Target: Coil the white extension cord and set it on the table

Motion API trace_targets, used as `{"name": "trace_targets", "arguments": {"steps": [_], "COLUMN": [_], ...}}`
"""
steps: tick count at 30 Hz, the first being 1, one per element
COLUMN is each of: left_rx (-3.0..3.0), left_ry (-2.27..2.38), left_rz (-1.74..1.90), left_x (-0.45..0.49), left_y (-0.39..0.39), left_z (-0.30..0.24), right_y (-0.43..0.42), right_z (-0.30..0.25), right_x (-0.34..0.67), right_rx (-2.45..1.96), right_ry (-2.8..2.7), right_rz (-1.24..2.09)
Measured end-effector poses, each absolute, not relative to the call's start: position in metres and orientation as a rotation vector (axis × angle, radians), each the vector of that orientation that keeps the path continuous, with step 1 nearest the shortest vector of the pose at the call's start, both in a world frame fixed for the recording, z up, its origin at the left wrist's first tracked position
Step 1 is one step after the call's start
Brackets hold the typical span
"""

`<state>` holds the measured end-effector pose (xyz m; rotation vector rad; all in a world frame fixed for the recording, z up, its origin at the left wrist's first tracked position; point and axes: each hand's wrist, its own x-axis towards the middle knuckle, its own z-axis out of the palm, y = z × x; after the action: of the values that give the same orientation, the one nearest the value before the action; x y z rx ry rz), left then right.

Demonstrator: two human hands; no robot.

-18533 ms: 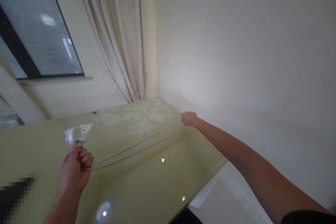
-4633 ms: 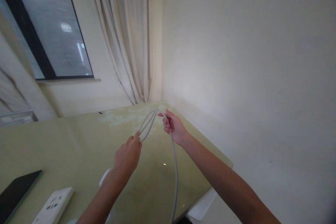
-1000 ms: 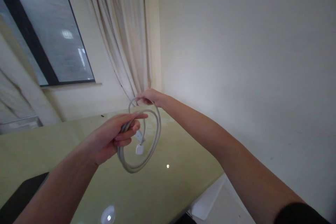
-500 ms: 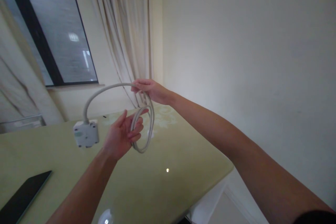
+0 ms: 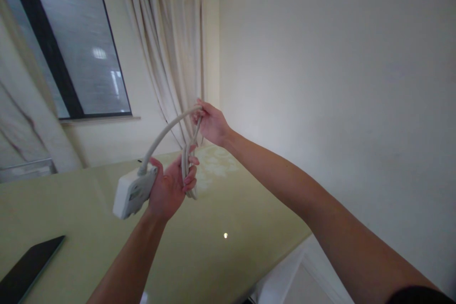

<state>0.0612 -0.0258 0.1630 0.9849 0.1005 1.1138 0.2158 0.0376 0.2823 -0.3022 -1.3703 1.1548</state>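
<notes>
A white power strip block (image 5: 133, 194) hangs from its thick white cord (image 5: 167, 128), tilted, against the thumb side of my left hand. Loops of the cord lie coiled in the curled fingers of my left hand (image 5: 173, 187). Farther up and to the right, my right hand (image 5: 212, 123) pinches the cord, which arches down left to the block and also runs down to the coil. Both hands are held above the pale green table (image 5: 199, 256).
A flat dark object (image 5: 30, 268) lies on the table at the lower left. Behind the table are a window (image 5: 85, 47), cream curtains (image 5: 178, 47) and a plain wall (image 5: 320, 80) on the right. A white piece of furniture (image 5: 299, 275) stands below the table's right edge.
My right hand has moved right and slightly up with the cord. The power strip block swung right and turned, coming against my left hand. The coil is now narrower and seen more edge-on.
</notes>
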Motion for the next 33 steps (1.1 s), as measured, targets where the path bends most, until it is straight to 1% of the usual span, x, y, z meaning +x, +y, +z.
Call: {"name": "trace_targets", "arguments": {"steps": [5,8,14,17,19,21,26,29,33], "left_rx": [1.118,1.222,1.264,1.346,1.416,1.440,1.417,1.473,1.598], "left_ry": [0.005,0.061,0.170,0.326,0.455,0.530,0.594,0.692,0.710], "left_rz": [1.063,1.034,1.092,1.194,1.231,1.228,1.178,1.230,1.347], "left_x": [0.056,0.054,0.056,0.056,0.054,0.049,0.036,0.030,0.021], "left_y": [-0.005,-0.007,-0.031,-0.032,-0.028,-0.024,-0.019,-0.016,-0.007], "left_z": [0.155,0.163,0.206,0.217,0.218,0.217,0.220,0.223,0.205], "right_y": [0.035,0.033,0.024,0.023,0.028,0.034,0.048,0.051,0.045], "right_z": [0.285,0.281,0.278,0.280,0.279,0.275,0.264,0.269,0.287], "right_x": [0.207,0.199,0.197,0.198,0.198,0.201,0.212,0.213,0.213], "right_rx": [-0.315,-0.375,-0.598,-0.650,-0.639,-0.612,-0.528,-0.580,-0.741], "right_ry": [-1.338,-1.438,-1.895,-2.147,-2.223,-2.270,-2.347,-2.447,-2.532], "right_rz": [1.156,1.099,0.964,0.769,0.621,0.555,0.620,0.597,0.409]}}
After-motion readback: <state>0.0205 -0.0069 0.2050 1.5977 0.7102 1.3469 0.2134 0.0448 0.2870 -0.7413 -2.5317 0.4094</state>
